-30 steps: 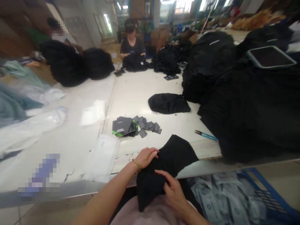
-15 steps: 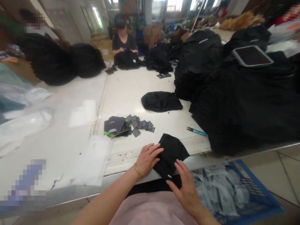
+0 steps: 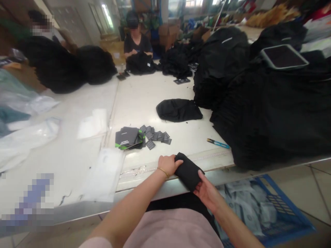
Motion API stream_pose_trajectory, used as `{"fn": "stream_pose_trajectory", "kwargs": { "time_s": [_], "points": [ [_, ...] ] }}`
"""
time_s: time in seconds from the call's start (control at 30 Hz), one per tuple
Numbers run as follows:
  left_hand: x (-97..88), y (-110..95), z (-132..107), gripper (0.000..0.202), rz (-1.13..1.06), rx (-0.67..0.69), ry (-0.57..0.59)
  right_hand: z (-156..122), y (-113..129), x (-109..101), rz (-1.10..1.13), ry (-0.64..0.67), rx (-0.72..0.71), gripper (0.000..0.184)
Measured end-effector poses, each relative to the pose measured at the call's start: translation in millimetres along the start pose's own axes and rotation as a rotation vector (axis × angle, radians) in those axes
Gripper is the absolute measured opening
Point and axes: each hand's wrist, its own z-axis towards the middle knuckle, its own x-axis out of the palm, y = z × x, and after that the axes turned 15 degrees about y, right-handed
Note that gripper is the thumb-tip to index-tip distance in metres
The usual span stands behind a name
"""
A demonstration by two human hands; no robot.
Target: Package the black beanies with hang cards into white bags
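Observation:
A folded black cloth (image 3: 188,172) is at the near table edge, now a small narrow rectangle held between my hands. My left hand (image 3: 169,164), with a thin bangle at the wrist, grips its far left end, thumb on top. At the near right end, my right hand (image 3: 203,187) has its thumb along the edge and its fingers curled underneath. Left of the cloth lie a stack of black and green printed cards (image 3: 128,137) and several small dark tags (image 3: 156,135). Another black cloth piece (image 3: 179,110) lies flat farther back.
Blue thread snips (image 3: 218,143) lie right of my hands. Tall black fabric piles (image 3: 271,117) fill the right side, a phone (image 3: 284,57) on top. Below the edge stands a blue crate (image 3: 289,213) of packed bags. White plastic bags (image 3: 104,175) lie left. A co-worker (image 3: 138,43) sits across.
The cloth has gone from a wider flat shape with white lettering showing to a narrower folded one. Both hands have closed on it; the right one has moved its fingers beneath.

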Motion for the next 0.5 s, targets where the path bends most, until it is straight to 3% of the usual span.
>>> {"fn": "stream_pose_trajectory", "kwargs": {
  "time_s": [0.1, 0.17, 0.3, 0.4, 0.5],
  "points": [
    [5.8, -2.7, -8.0, 0.047, -0.286, -0.030, -0.115, -4.4, -3.1, 6.4, 0.024, -0.018, -0.054, 0.024],
    [11.7, -1.9, -22.6, 0.053, -0.694, -0.073, -0.209, -7.2, -9.5, 11.2, 0.141, -0.022, -0.053, 0.024],
    [32.2, -7.4, -57.0, 0.058, -1.514, -0.107, -0.122, -14.1, -35.7, 29.8, 0.375, 0.046, 0.037, 0.018],
    [39.4, -8.1, -68.7, 0.051, -1.761, -0.017, -0.205, -19.0, -50.5, 39.1, 0.334, 0.148, 0.138, 0.018],
    [32.3, 3.9, -73.1, 0.044, -1.901, -0.017, -0.185, -16.7, -42.9, 34.8, 0.025, 0.145, 0.095, 0.027]
  ]
}}
